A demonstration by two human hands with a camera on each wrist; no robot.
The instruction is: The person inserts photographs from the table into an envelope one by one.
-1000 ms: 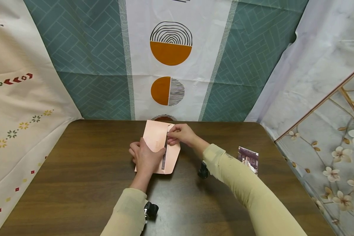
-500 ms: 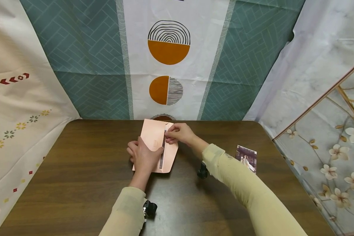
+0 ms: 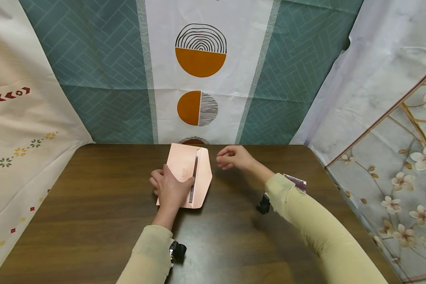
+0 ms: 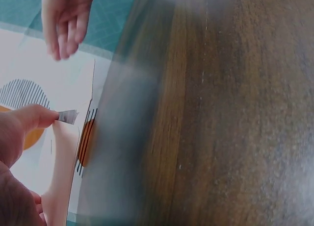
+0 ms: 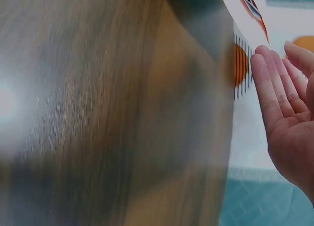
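Note:
A pale pink envelope (image 3: 179, 157) stands out in the head view, its pointed flap unfolded to the right. Inside its mouth shows the dark edge of what looks like a photo (image 3: 191, 195). My left hand (image 3: 171, 189) grips the envelope, thumb at the mouth and fingers behind; in the left wrist view the thumb presses by the dark edge (image 4: 67, 116). Right of the flap, my right hand (image 3: 237, 157) is apart from the envelope, its fingers loosely bent with nothing in them. The right wrist view shows that palm (image 5: 289, 133) bare.
A second photo (image 3: 299, 183) lies on the brown wooden table (image 3: 92, 221) at the right, partly covered by the right sleeve (image 3: 305, 213). A patterned curtain (image 3: 120, 114) hangs behind the far edge. White cloths flank both sides.
My right hand has let go of the envelope's mouth and moved right, away from it. The left hand keeps its grip. The right sleeve now covers more of the loose photo.

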